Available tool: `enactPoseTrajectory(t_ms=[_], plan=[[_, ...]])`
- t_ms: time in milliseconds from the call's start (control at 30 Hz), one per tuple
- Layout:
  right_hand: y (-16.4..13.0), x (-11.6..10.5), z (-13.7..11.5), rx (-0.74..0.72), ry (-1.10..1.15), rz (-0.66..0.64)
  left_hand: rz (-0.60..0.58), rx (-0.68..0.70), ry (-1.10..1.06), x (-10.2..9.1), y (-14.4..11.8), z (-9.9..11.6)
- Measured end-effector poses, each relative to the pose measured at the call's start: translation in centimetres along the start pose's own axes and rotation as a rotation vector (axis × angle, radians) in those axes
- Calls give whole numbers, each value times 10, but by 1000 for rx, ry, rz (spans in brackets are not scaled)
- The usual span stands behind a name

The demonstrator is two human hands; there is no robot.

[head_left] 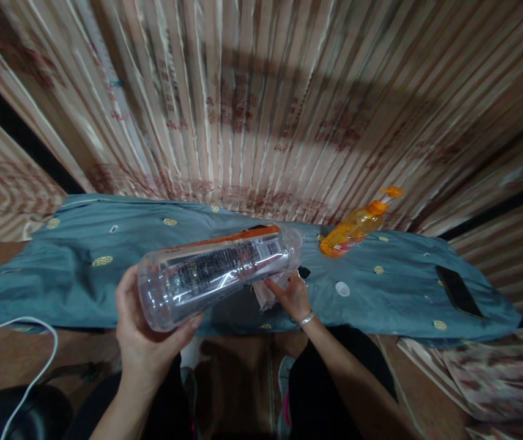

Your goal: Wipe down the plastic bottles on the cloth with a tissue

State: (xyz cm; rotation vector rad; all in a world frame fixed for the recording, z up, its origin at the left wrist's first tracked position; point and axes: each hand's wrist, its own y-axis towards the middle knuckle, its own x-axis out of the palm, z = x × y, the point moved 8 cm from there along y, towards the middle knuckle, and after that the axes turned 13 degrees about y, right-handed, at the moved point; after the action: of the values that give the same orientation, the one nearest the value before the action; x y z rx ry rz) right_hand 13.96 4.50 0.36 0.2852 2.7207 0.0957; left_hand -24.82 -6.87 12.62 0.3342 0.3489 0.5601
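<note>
Left hand (pixel 144 342) nearest, wrapped around the base of a clear bottle (pixel 218 272), held tilted over the blue cloth (pixel 77 281). Right hand (pixel 294 296) at the bottle's neck, fingers pinching a wipe (pixel 263 295). Orange pump bottle (pixel 357 226) lying beyond; white cap (pixel 342 289) and phone (pixel 458 290) on the cloth.

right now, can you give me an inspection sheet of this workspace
surface: low table under a teal cloth with small yellow motifs
job's things: clear plastic bottle, empty and tilted on its side; crumpled wrapper at its mouth end
clutter: orange pump bottle; white cap; dark phone near the right edge
hands: left hand grips the bottle's base; right hand, with a bracelet, touches the wrapper
cables: white cable looping at lower left
surroundings: striped patterned curtain behind; brown floor below
</note>
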Motion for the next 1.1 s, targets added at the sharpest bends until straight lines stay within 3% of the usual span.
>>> enactPoseTrajectory(t_ms=[633,1100], plan=[[0,1,3,-49,-58,23,-18,114,28,-2,-3,-1],[0,0,-2,-34,-15,-5,-14,76,14,1,-5,1]])
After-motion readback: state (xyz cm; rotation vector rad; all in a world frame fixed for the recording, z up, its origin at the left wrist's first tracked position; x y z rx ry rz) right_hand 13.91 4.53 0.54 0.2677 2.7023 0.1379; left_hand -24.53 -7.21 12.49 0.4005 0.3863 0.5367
